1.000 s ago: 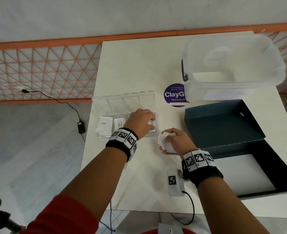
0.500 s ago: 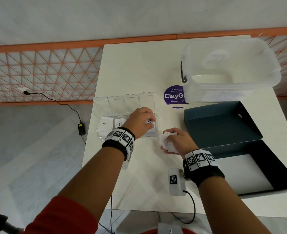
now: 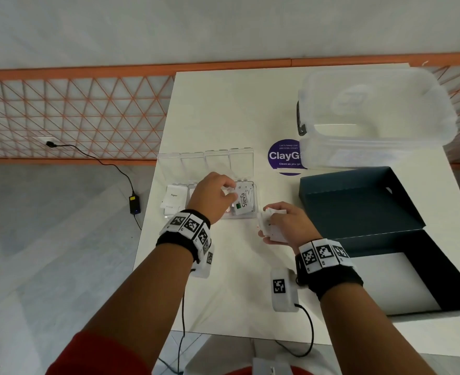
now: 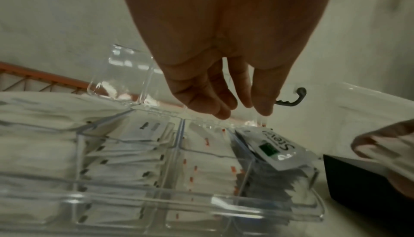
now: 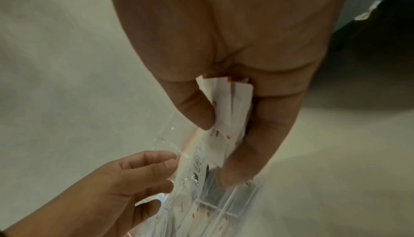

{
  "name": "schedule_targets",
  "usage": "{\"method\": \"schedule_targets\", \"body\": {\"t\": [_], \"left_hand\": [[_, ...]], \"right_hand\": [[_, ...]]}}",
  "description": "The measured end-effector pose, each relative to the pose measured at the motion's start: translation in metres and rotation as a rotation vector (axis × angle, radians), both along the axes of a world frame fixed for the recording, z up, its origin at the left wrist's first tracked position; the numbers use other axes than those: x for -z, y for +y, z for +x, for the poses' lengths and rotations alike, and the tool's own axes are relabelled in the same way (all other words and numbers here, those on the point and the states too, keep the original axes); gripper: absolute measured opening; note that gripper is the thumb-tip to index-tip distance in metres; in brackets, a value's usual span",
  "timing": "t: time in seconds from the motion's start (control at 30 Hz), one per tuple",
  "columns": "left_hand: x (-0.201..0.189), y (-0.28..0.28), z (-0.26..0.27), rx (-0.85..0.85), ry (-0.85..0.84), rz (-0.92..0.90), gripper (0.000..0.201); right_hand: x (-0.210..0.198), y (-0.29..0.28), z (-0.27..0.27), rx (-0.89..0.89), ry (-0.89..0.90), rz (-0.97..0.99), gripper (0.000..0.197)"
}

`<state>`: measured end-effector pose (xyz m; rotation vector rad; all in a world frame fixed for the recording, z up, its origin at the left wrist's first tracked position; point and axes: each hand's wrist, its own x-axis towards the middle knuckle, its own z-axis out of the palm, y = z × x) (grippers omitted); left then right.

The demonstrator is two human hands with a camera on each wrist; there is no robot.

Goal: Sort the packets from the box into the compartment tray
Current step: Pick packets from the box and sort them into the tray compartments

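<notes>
Closest in, the right hand (image 3: pixel 283 224) sits on the table (image 3: pixel 237 280) just right of the tray, thumb and fingers curled round a small stack of white packets (image 5: pixel 228 102) with orange marks. Keep that stack squeezed flat so one can be peeled off without the rest fanning out.

Just past it, the left hand (image 3: pixel 212 196) hangs over the clear compartment tray (image 4: pixel 257 203), fingers loosely bent and holding nothing, tips just above the far rim. A Stevia packet (image 3: pixel 243 203) lies tilted in the rightmost slot, one corner riding up on the wall. I'd nudge it down flat before adding more, otherwise the next one slides off it. The other slots already hold rows of packets, sugar (image 3: pixel 173 197) at the far left.

Right of the hands, the dark box (image 3: pixel 358 201) lies open; I can't see any packets left inside. Further back are a clear tub (image 3: pixel 372 117) and a purple sticker (image 3: pixel 284 156).
</notes>
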<state>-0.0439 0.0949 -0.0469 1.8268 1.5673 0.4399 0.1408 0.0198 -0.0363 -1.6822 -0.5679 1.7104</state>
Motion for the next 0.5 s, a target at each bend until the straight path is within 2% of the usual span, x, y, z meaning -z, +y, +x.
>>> {"method": "schedule_targets", "body": {"t": [0.1, 0.17, 0.27, 0.37, 0.5], "left_hand": [[-0.010, -0.010, 0.001, -0.035, -0.138, -0.002, 0.007], [-0.020, -0.018, 0.004, 0.000, -0.236, -0.068, 0.007], [-0.031, -0.027, 0.003, 0.111, -0.278, -0.186, 0.026], [-0.033, -0.030, -0.007, 0.102, -0.298, -0.216, 0.041], [-0.032, -0.034, -0.023, 0.055, -0.312, -0.221, 0.042]], "right_hand": [[-0.008, 0.001, -0.003, 0.030, 0.079, 0.047, 0.020], [-0.014, 0.003, -0.006, 0.031, 0.124, 0.082, 0.022], [-0.020, 0.006, -0.016, -0.036, 0.153, 0.122, 0.030], [-0.022, 0.007, -0.026, -0.050, 0.181, 0.121, 0.031], [-0.021, 0.006, -0.039, -0.030, 0.282, 0.115, 0.022]]}}
